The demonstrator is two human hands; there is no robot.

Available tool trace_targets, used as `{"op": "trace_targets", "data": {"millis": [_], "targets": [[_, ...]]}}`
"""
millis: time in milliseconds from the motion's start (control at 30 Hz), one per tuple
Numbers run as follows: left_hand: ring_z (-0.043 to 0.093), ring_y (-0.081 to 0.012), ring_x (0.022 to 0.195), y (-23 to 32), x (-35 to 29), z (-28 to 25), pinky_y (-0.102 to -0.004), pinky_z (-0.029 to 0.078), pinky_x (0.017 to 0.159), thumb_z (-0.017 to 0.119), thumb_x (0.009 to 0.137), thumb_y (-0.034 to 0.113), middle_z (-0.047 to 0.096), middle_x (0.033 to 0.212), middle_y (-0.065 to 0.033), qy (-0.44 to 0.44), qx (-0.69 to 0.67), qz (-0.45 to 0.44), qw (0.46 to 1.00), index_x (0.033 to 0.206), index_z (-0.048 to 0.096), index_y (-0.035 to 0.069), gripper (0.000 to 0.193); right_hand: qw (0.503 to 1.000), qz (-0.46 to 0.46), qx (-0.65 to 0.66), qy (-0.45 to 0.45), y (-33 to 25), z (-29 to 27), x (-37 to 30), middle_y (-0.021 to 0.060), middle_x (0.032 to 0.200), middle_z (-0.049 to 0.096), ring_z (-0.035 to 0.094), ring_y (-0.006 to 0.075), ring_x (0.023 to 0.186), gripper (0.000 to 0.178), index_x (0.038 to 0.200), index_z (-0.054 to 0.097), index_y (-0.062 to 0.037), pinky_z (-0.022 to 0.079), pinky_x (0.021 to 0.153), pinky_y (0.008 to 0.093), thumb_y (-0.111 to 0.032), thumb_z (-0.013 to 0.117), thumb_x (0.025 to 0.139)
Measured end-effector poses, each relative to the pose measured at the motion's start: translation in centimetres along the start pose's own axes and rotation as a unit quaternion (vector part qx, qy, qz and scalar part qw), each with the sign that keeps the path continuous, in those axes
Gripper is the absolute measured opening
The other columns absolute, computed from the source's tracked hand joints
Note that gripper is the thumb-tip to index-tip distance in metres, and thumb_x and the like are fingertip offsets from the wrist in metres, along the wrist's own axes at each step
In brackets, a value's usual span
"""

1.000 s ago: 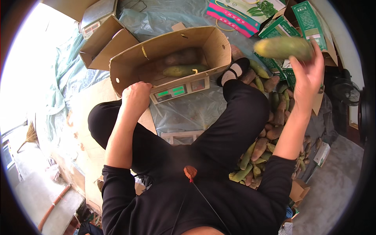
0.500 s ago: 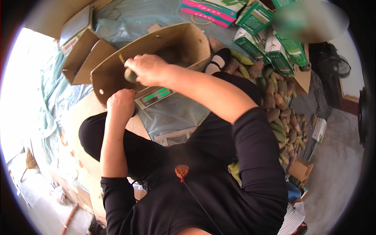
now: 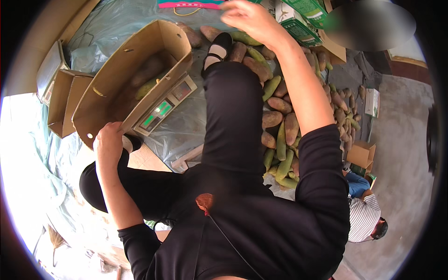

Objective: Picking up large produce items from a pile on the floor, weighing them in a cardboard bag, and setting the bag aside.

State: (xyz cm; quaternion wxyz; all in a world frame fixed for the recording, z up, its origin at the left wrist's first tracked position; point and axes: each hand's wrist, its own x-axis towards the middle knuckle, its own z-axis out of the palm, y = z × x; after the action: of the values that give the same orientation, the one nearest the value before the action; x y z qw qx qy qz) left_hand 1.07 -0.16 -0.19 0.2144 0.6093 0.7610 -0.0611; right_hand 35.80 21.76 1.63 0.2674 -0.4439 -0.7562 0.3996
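My left hand [image 3: 108, 142] is closed on the near corner of an open cardboard box [image 3: 179, 37], which rests on a digital scale [image 3: 161, 109] with a lit green display. Inside the box lie a green vegetable [image 3: 147, 87] and a brownish one [image 3: 150, 70], both long and thick; shadow hides part of the bottom. Stretched out at the far side is my right hand [image 3: 252, 21], slightly blurred, its fingers apart and nothing seen in them. Below it, many similar brown and green vegetables [image 3: 280, 105] are spread beside my foot.
Green and white cartons [image 3: 294, 21] stand at the far right, and a pink and teal box [image 3: 189, 3] at the far edge. A smaller open carton [image 3: 63, 102] stands left of the box. Plastic sheeting [image 3: 182, 126] covers the floor. A person in a striped shirt [image 3: 364, 217] is at the right.
My right hand has left the box, where it held a rounded greenish vegetable, and swung out to the far right. My left hand keeps its place on the box corner. The view has turned right.
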Motion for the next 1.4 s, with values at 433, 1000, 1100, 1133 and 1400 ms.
{"op": "trace_targets", "data": {"millis": [433,1000,1100,1133,1400], "targets": [[0.061,-0.0336,0.096,0.8,0.8,-0.2,-0.0401,0.046,0.084,0.066,0.074,0.016,0.065,0.103,-0.017,-0.052,-0.038,-0.061,0.996,0.106,0.067,0.006,0.033,0.894,0.357,-0.266,-0.047,28.5,8.1,-28.9,0.0217,0.096,0.064,0.06,0.0391,0.091,0.035,0.097,0.065,-0.0012,0.048,0.078,0.0445,-0.026,0.062,0.072],[0.062,-0.0318,0.093,0.7,0.6,-0.2,-0.0379,0.048,0.083,0.067,0.07,0.015,0.065,0.099,-0.0142,-0.041,-0.039,-0.093,0.994,0.103,0.068,0.007,0.034,0.691,0.634,0.183,0.295,28.8,15.9,-21.8,0.0142,0.133,0.044,0.05,0.0357,0.11,0.085,0.134,0.034,-0.0038,0.048,0.068,0.054,-0.027,0.082,0.067],[0.062,-0.0316,0.092,1.7,2.2,0.3,-0.0383,0.048,0.082,0.066,0.071,0.014,0.065,0.098,-0.0136,-0.051,-0.052,-0.052,0.996,0.1,0.068,0.007,0.03,0.655,0.632,0.184,0.372,34.4,15.1,-24.5,0.0169,0.132,0.044,0.05,0.0357,0.112,0.091,0.132,0.033,0.0003,0.048,0.072,0.0557,-0.024,0.086,0.062],[0.062,-0.0314,0.092,1.8,2.7,0.9,-0.0385,0.048,0.081,0.066,0.071,0.014,0.065,0.098,-0.0134,-0.05,-0.059,-0.039,0.996,0.099,0.068,0.008,0.029,0.673,0.614,0.15,0.384,35.4,15.1,-25.5,0.0185,0.131,0.045,0.05,0.0358,0.111,0.092,0.131,0.034,0.0022,0.048,0.074,0.0562,-0.023,0.087,0.061],[0.062,-0.0314,0.092,-0.1,0.4,0.7,-0.0396,0.049,0.082,0.067,0.073,0.014,0.065,0.095,-0.0124,-0.034,-0.011,-0.072,0.997,0.098,0.068,0.006,0.026,0.661,0.687,0.115,0.28,28.4,13.8,-20.6,0.017,0.111,0.06,0.06,0.026,0.098,0.074,0.114,0.052,0.0092,0.05,0.081,0.0366,-0.029,0.086,0.059]]}}
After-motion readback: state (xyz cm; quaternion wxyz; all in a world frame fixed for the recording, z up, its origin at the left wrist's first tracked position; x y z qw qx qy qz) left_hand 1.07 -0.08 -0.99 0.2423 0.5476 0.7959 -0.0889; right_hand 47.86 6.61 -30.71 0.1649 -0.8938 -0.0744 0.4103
